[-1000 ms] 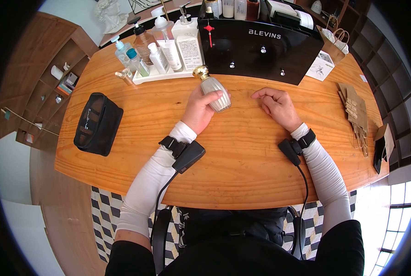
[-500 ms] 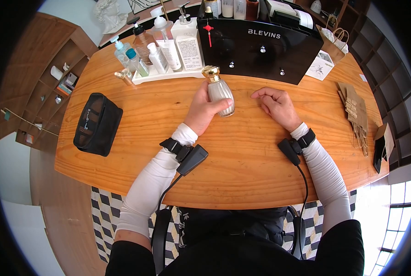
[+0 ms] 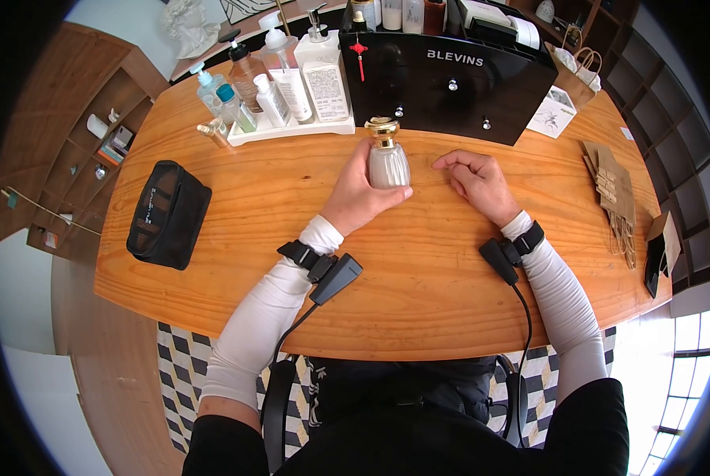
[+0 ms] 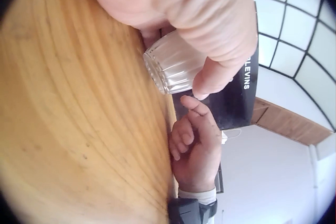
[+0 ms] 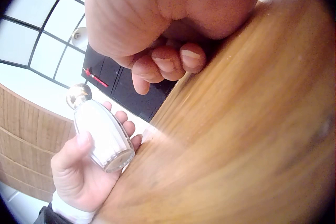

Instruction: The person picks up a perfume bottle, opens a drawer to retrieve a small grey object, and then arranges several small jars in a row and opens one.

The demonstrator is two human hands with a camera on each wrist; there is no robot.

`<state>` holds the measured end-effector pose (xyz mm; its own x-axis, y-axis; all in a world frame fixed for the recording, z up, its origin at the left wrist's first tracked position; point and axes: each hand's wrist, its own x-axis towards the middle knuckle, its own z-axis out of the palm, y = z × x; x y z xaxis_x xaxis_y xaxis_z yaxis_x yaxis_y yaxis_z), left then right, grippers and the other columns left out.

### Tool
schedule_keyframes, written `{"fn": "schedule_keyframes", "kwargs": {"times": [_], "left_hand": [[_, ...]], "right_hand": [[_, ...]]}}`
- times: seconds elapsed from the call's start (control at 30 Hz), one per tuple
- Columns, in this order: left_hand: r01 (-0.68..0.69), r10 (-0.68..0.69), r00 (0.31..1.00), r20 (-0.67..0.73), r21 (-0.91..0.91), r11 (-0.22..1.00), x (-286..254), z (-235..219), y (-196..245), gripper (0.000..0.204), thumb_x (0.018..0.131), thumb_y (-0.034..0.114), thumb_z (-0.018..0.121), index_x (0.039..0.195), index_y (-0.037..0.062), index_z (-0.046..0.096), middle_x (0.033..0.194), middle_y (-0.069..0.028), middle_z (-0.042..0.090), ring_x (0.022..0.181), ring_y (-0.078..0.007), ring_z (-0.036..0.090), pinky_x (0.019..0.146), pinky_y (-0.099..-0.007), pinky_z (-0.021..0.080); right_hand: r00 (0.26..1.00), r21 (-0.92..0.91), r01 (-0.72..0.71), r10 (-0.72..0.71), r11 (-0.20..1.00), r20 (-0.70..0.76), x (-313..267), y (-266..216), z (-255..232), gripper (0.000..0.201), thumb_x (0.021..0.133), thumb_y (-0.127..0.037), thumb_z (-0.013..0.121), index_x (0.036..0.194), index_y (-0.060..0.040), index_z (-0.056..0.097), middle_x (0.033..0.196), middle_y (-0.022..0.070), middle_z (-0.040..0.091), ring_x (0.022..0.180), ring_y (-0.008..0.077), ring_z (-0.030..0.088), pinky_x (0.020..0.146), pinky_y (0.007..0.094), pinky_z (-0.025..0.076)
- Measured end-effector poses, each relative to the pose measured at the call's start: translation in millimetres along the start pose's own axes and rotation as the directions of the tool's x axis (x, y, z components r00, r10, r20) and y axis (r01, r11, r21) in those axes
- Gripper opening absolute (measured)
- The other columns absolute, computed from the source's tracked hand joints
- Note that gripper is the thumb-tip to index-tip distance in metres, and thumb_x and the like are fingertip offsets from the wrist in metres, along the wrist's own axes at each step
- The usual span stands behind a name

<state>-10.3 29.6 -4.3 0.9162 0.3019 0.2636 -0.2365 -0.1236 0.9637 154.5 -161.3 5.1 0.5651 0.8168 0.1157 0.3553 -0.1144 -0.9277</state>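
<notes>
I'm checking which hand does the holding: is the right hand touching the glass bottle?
Apart. The head view shows bare tabletop between the right hand and the glass bottle, which the left hand grips.

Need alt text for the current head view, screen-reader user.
A person's left hand holds a ribbed, gold-capped bottle at a wooden table, while the right hand rests nearby, holding nothing. Beyond them are a white tray of bottles and a black BLEVINS cabinet.
</notes>
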Motion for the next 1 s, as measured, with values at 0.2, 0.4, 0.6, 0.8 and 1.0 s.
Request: {"fn": "schedule_keyframes", "kwargs": {"times": [0.2,0.4,0.6,0.8,1.0], "left_hand": [[0.045,-0.043,0.999,0.02,-0.113,0.993,-2.2,0.8,3.3,0.058,0.087,0.005,0.074,0.136,0.0026,0.044,0.117,-0.0083,0.061,0.108,-0.0151,0.061,0.094,-0.0317,0.052],[-0.008,0.007,1.0,-0.007,-0.059,0.998,-1.0,-1.6,-2.7,0.052,0.092,0.01,0.069,0.137,0.0023,0.044,0.118,-0.0106,0.063,0.109,-0.0163,0.061,0.095,-0.0329,0.051],[-0.006,0.004,1.0,-0.025,-0.082,0.997,-1.9,-0.8,1.4,0.049,0.095,0.02,0.063,0.136,0.0008,0.046,0.116,-0.0132,0.064,0.107,-0.0187,0.063,0.094,-0.0337,0.051],[-0.018,0.015,0.999,-0.029,-0.099,0.995,-3.3,-1.8,0.6,0.048,0.097,0.025,0.057,0.137,0.0,0.045,0.118,-0.0152,0.065,0.107,-0.0205,0.064,0.094,-0.0346,0.052],[-0.036,0.034,0.999,-0.017,-0.132,0.991,-3.8,-2.5,-0.9,0.047,0.098,0.025,0.052,0.137,0.0,0.045,0.118,-0.0164,0.065,0.108,-0.0224,0.065,0.095,-0.0358,0.052]], "right_hand": [[1.0,0.008,-0.009,0.009,1.0,0.008,-0.3,-1.2,-0.2,0.027,0.095,-0.007,0.05,0.107,-0.0006,0.073,0.06,-0.0023,0.051,0.055,0.005,0.044,0.052,0.0246,0.038],[1.0,0.0,-0.013,0.013,1.0,0.011,-1.1,-3.4,-0.3,0.027,0.095,-0.007,0.05,0.107,-0.0007,0.073,0.061,-0.0024,0.051,0.055,0.0051,0.044,0.053,0.0246,0.038],[1.0,-0.014,-0.017,0.017,1.0,0.005,-0.9,-3.9,0.0,0.028,0.094,-0.007,0.049,0.107,-0.0007,0.073,0.061,-0.0023,0.051,0.055,0.0053,0.044,0.053,0.0247,0.039],[1.0,-0.018,-0.018,0.018,1.0,0.005,-0.8,-3.9,-0.2,0.029,0.094,-0.007,0.049,0.107,-0.0008,0.073,0.06,-0.0017,0.052,0.055,0.0055,0.045,0.053,0.0247,0.039],[1.0,-0.016,-0.019,0.019,1.0,0.003,-1.1,-3.7,0.0,0.028,0.094,-0.006,0.049,0.108,-0.0005,0.073,0.06,-0.002,0.051,0.055,0.0054,0.044,0.053,0.0248,0.039]]}}
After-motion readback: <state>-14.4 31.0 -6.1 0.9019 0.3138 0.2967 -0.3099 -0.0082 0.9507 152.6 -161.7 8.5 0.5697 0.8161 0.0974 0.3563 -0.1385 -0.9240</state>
